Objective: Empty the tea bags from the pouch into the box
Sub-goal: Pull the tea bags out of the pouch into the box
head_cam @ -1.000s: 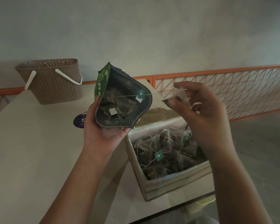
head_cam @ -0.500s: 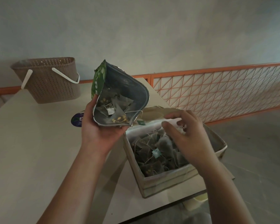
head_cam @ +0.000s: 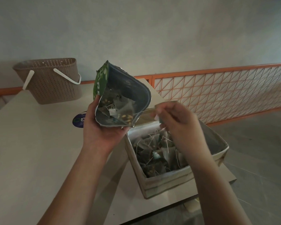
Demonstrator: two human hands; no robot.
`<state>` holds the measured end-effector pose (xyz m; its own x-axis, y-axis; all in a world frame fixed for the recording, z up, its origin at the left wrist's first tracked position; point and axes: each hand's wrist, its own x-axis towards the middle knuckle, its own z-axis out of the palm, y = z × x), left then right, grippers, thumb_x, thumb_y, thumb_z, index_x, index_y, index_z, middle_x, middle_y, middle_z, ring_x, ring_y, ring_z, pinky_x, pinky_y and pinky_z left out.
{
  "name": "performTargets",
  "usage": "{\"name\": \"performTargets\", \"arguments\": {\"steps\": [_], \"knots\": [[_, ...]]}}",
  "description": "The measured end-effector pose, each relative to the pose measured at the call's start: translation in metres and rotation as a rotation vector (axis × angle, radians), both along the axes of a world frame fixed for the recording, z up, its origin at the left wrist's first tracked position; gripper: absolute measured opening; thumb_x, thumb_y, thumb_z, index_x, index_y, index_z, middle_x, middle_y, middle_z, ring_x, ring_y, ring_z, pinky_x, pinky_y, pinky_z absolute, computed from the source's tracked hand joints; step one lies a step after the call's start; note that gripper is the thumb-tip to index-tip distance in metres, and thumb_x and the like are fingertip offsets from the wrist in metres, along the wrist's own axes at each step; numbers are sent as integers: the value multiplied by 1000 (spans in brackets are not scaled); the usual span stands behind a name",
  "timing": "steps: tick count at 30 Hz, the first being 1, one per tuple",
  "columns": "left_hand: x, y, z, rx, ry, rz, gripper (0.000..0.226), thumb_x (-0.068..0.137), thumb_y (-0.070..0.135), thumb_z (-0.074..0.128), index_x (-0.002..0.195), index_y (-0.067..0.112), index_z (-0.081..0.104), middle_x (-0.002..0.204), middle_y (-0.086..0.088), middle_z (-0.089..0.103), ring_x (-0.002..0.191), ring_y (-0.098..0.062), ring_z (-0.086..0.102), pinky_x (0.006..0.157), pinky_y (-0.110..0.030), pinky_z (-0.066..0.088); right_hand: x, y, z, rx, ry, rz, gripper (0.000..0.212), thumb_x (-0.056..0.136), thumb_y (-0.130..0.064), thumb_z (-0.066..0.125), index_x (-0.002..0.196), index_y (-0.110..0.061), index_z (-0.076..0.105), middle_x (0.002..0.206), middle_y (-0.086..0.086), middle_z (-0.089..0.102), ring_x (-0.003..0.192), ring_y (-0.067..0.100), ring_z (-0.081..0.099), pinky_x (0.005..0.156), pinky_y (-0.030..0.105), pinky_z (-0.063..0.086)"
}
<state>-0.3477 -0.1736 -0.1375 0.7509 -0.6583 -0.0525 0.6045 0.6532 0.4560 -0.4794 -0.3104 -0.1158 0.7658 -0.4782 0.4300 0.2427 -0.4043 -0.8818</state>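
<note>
My left hand (head_cam: 102, 133) grips the green foil pouch (head_cam: 128, 93) from below, its open mouth tilted toward me. A few mesh tea bags (head_cam: 120, 109) lie inside it. My right hand (head_cam: 177, 125) hovers over the box and pinches a small paper tag (head_cam: 157, 118); its thin string runs back to the pouch's lip. The cardboard box (head_cam: 169, 181) stands at the table's right edge, open, with several pyramid tea bags (head_cam: 154, 153) and loose strings heaped in it.
A brown perforated basket (head_cam: 55, 82) with white handles stands at the table's back left. A round dark sticker (head_cam: 79, 121) lies behind my left hand. An orange mesh railing (head_cam: 217, 91) runs along the right. The table edge is just beyond the box.
My right hand dropped a tea bag into the box, then rose toward the pouch and now pinches a tag on a string. The pouch has stayed in my left hand.
</note>
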Motion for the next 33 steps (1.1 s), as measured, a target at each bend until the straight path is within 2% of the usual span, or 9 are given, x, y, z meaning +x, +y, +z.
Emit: {"name": "performTargets", "arguments": {"steps": [4,9,13,20,23,25,28,30,33], "knots": [[1,-2,-1,-3,6,25,44,96,46,57,133,23,65,130,-15,68,110,-37,70,88,-46,55,-12,-17,17,106,-128,-6,11,95,-14,58,99,-7,64,85,-1,72,67,8,63,62,20,53],[0,-3,1,-8,-14,27,46,96,46,55,135,23,64,128,-15,70,107,-37,71,85,-45,56,-17,-36,18,0,-56,-83,11,95,-18,59,100,-11,65,85,-4,71,65,12,63,60,23,53],[0,-4,1,-10,-17,18,48,97,46,55,137,22,62,129,-15,69,110,-37,70,87,-46,56,-21,-43,10,-65,-22,-134,10,94,-18,61,101,-14,67,90,1,70,64,8,62,58,16,50],[0,-4,0,-30,-17,-9,50,97,46,55,139,20,60,129,-17,68,116,-39,67,105,-50,48,-25,-47,2,22,-90,-235,10,95,-16,60,101,-11,65,85,0,70,59,14,65,56,19,54],[-2,-4,1,-39,-21,-22,50,98,47,54,138,18,59,126,-21,69,111,-41,68,102,-50,50,-22,-48,-10,-150,137,-168,10,95,-22,58,98,-24,68,83,-12,68,68,5,67,61,12,51],[-3,-4,2,-41,-25,-19,48,98,46,54,135,16,61,124,-22,70,109,-41,69,98,-50,51,-16,-51,-26,-401,345,-158,19,96,-34,53,95,-29,72,93,-17,65,89,9,63,73,12,47],[-3,-5,1,-41,-13,-20,50,97,46,55,136,17,61,125,-22,69,110,-42,69,98,-50,52,-8,-51,-37,-592,464,-212,21,95,-37,56,100,-30,75,118,-11,57,117,16,43,93,27,33],[-2,-4,0,-29,-5,-13,53,96,48,56,138,17,59,128,-22,67,112,-42,68,98,-50,52,-6,-50,-37,-660,611,-160,18,93,-35,60,107,-36,70,127,-12,51,122,15,38,99,34,32],[-2,-4,-1,-8,3,5,55,94,49,58,140,18,59,129,-21,67,113,-41,68,97,-49,53,-5,-52,-38,-666,898,-23,31,87,-37,66,117,-43,64,136,-12,43,125,20,38,107,44,36]]}}
